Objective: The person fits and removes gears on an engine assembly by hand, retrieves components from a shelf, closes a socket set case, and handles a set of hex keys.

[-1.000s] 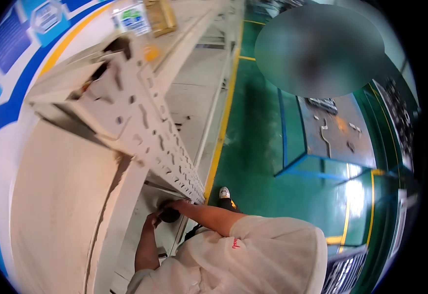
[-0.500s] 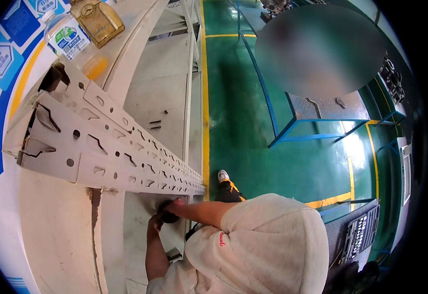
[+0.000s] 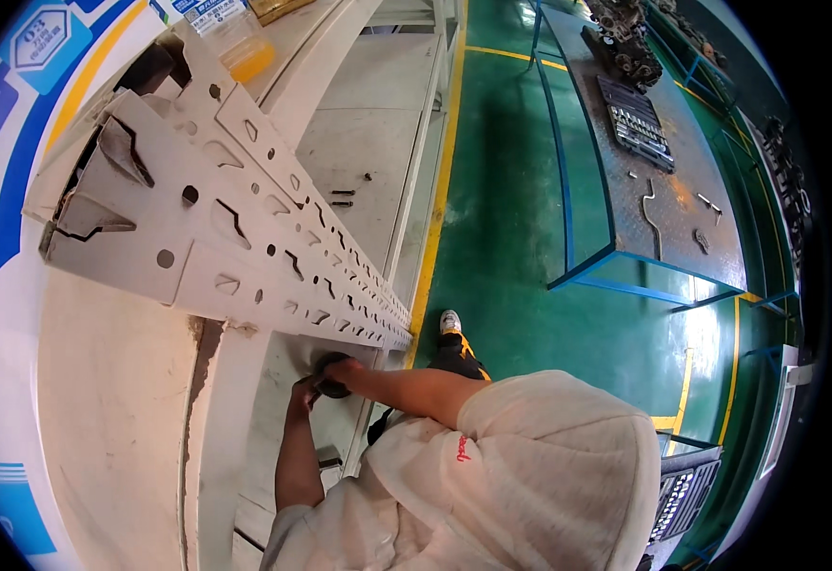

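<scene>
Low on the left, beyond the perforated white rack post, a dark round part (image 3: 335, 383) is between my two hands over the pale shelf (image 3: 297, 433). My right hand (image 3: 342, 369) grips its upper right side with the fingers curled. From the left, my left hand (image 3: 304, 391) closes on the part's near edge. The part is small and shadowed in the head view, so its exact kind does not show. Some of the fingers are hidden.
The perforated white post (image 3: 245, 224) crosses close at left. Bolts (image 3: 342, 197) lie on a shelf behind it. A bottle of orange liquid (image 3: 247, 59) stands at upper left. Right of the green floor is a metal bench (image 3: 692, 224) with a socket set (image 3: 637, 124) and an engine (image 3: 624, 38).
My view has swung, so the post and shelves sit further right and the bench shows more fully. Both hands are still at the dark round part, which appears slightly higher in view.
</scene>
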### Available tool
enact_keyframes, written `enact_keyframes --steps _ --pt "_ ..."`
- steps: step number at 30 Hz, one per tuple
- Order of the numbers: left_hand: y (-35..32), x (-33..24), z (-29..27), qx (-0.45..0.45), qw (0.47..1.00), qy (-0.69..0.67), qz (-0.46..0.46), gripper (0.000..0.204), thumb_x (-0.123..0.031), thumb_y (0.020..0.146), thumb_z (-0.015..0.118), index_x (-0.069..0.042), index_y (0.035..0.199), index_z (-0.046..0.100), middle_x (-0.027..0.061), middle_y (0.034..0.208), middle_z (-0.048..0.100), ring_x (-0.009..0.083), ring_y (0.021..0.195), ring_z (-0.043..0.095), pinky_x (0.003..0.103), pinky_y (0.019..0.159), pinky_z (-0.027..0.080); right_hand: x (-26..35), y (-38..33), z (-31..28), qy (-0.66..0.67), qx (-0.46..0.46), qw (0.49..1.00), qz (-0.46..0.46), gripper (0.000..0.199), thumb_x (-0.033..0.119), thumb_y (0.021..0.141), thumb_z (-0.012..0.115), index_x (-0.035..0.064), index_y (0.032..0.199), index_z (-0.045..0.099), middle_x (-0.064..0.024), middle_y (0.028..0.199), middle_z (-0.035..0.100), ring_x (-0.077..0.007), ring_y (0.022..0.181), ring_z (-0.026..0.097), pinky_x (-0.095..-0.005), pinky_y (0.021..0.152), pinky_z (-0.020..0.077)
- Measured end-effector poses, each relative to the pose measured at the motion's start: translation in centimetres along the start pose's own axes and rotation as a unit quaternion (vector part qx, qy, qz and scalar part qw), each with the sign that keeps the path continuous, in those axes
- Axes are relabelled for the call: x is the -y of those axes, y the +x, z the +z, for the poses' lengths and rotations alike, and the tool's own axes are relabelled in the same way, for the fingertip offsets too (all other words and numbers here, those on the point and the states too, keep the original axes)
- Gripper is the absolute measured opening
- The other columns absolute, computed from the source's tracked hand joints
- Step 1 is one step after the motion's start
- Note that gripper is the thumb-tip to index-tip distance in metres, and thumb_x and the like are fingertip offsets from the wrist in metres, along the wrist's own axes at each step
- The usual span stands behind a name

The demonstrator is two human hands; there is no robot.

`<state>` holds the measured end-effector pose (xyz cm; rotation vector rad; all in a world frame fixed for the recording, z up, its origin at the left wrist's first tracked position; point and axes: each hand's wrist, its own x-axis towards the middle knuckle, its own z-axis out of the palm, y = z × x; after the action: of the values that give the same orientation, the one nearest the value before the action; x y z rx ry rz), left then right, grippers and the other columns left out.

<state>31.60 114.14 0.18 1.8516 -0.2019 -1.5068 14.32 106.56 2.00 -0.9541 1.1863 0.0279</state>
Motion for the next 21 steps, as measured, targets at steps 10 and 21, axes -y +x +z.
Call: enact_keyframes --steps 10,21 --pt "0.4 0.4 2.1 -0.082 0.974 0.208 -0.046 0.048 -0.043 0.076 0.068 -0.010 0.110 0.059 0.0058 0.081 0.063 0.0257 0.068 0.059 0.042 0.066 0.051 2.2 -2.4 -1.7 -0.116 -0.003 0.993 -0.017 0.056 0.037 0.067 0.074 0.0047 0.111 0.063 -0.0111 0.107 0.064 -0.0259 0.100 0.061 -0.0380 0.085 0.0497" --pt "-5.0 1.9 9.6 -0.389 0.859 0.314 0.112 0.067 -0.051 0.080 0.059 0.001 0.121 0.051 0.0263 0.114 0.054 0.0403 0.110 0.052 0.044 0.091 0.046 -6.1 -3.0 -14.2 0.054 0.237 0.969 0.051 0.039 0.031 0.080 0.067 0.0029 0.106 0.064 -0.0124 0.084 0.064 -0.0190 0.072 0.063 -0.0354 0.059 0.0524"
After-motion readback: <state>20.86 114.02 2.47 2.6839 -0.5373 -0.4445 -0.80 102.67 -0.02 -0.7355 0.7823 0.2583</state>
